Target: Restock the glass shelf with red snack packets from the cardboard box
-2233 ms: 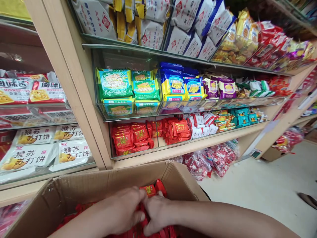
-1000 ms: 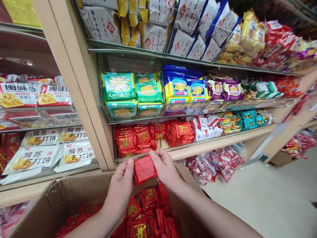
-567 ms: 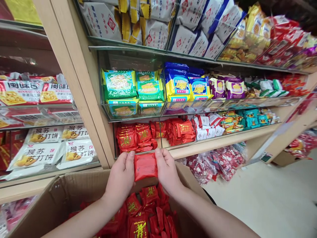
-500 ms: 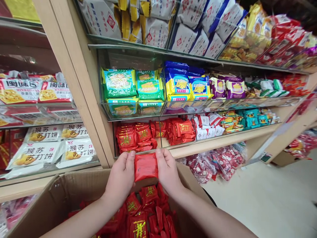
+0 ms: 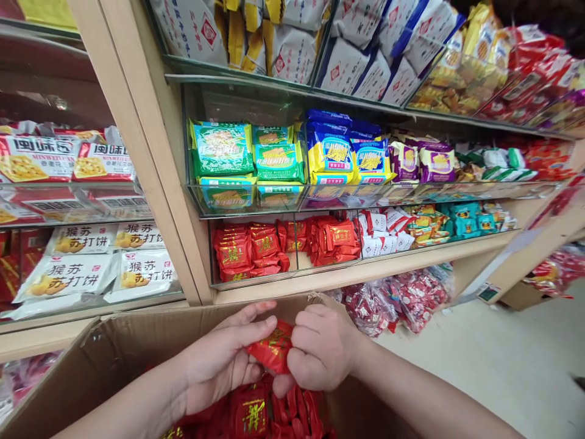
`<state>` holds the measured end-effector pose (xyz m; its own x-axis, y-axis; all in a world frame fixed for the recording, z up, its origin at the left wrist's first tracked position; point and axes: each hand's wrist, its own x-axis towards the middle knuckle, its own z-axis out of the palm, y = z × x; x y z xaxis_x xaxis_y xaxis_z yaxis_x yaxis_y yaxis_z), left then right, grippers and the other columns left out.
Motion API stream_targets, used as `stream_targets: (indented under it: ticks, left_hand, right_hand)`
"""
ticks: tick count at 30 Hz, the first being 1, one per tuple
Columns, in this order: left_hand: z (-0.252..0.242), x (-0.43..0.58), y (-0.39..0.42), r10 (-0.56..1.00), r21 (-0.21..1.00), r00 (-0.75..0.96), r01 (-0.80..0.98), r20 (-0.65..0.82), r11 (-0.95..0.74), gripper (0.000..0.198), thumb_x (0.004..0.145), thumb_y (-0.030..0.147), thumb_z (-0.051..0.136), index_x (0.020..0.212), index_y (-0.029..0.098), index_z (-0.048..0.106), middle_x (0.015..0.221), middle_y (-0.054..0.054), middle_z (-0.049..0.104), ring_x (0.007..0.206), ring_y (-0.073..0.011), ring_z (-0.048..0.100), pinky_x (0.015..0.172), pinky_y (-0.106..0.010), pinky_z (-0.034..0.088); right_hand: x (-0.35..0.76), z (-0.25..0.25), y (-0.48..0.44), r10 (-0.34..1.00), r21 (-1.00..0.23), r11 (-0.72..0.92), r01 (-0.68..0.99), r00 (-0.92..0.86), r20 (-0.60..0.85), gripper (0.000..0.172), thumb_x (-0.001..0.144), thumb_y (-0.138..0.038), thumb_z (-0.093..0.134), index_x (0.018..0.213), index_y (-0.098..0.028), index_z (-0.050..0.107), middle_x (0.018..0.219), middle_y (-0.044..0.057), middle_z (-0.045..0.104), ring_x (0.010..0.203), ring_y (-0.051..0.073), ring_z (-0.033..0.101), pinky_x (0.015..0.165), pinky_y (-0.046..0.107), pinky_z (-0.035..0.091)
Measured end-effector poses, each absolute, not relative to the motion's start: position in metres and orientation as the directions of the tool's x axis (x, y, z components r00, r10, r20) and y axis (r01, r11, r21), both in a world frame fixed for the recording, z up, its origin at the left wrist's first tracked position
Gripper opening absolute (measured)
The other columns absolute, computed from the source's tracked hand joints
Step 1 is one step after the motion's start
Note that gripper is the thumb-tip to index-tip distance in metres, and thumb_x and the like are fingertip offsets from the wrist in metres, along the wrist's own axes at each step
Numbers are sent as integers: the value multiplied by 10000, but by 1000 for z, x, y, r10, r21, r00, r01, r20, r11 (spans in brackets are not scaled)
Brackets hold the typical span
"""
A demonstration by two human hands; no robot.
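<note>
A small red packet with gold print is held between my two hands, tilted, above an open cardboard box. My left hand pinches its left side, thumb on top and fingers beneath. Curled tightly, my right hand grips the right end and covers part of it. Below them, the cardboard box holds many more red packets with gold characters. Just beyond the box, similar red packets are stacked in the lowest glass-fronted shelf compartment.
Green biscuit packs and blue-yellow packs fill the shelf above. White cracker packs lie in the left bay, past a wooden upright. Bagged goods sit under the shelf, beside the pale floor.
Both hands have come down and nearer, toward the box. The packet has turned from its plain red side to its gold-printed side, and my right fingers have closed into a fist around its end.
</note>
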<state>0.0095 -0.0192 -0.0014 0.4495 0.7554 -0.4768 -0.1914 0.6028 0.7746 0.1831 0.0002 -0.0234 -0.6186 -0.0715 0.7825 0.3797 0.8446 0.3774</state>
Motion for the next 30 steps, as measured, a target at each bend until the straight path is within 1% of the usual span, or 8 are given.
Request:
stream_targets:
  ticks: [2,5,7,9,15,21,26,30]
  left_hand:
    - [-3,13,-20,807,799,390,-234,-444,553,390,686,236,662,1020,233,462,686,46,601,545,-62,563,506,-166,412]
    - [-2,15,-19,877,870,311,-220,-366,441,310,664,211,682,910,209,494,801,30,618,660,-78,589,606,-207,466]
    - [1,16,-19,896,903,312,-190,-315,384,308,661,206,683,916,209,511,889,16,622,751,-97,596,674,-237,481]
    - [3,18,-21,884,906,358,-181,-301,382,306,666,213,677,930,205,523,963,-1,614,848,-121,587,742,-269,479]
    - [-10,16,-17,941,959,191,26,-280,281,316,623,282,686,833,211,461,732,47,597,630,-101,568,566,-229,466]
    - [-29,8,-14,913,836,408,501,1,-224,290,638,270,626,889,215,492,715,36,604,665,-142,553,647,-261,418]
    - [-29,6,-16,938,861,347,470,25,-196,498,646,332,625,1077,238,395,792,16,579,592,-129,545,562,-251,420]
    - [-21,0,-8,975,865,193,464,111,-191,461,695,353,570,1116,251,415,971,-34,555,690,-144,563,651,-280,436]
  right_hand:
    - [191,-31,1,-8,278,884,375,-582,813,341,783,-388,480,536,-197,344,454,-46,313,450,98,294,440,249,192]
    - [197,-45,-1,464,-344,850,400,-257,848,217,829,-379,422,701,-205,418,585,-27,414,523,98,390,487,234,306]
    - [193,-49,-3,818,-784,571,243,-86,569,189,828,-383,418,893,-206,427,700,-9,461,564,98,446,501,229,358]
    - [186,-49,-6,947,-953,298,62,-146,287,293,775,-415,492,958,-196,427,731,-9,476,586,96,472,508,222,381]
    - [184,-47,-6,942,-994,103,-21,-319,104,294,635,-361,665,749,-170,474,655,-37,488,577,75,447,557,212,374]
    - [185,-61,-5,845,-996,80,-45,-527,92,444,665,-298,657,1052,-216,456,828,-9,564,728,102,528,674,246,418]
    - [192,-42,-1,771,-920,290,265,-635,60,242,768,-312,529,989,-218,554,900,19,610,753,134,561,653,266,443]
    - [189,-14,30,890,-685,455,569,-296,346,216,802,-294,473,972,-178,541,946,54,614,861,166,555,771,315,413]
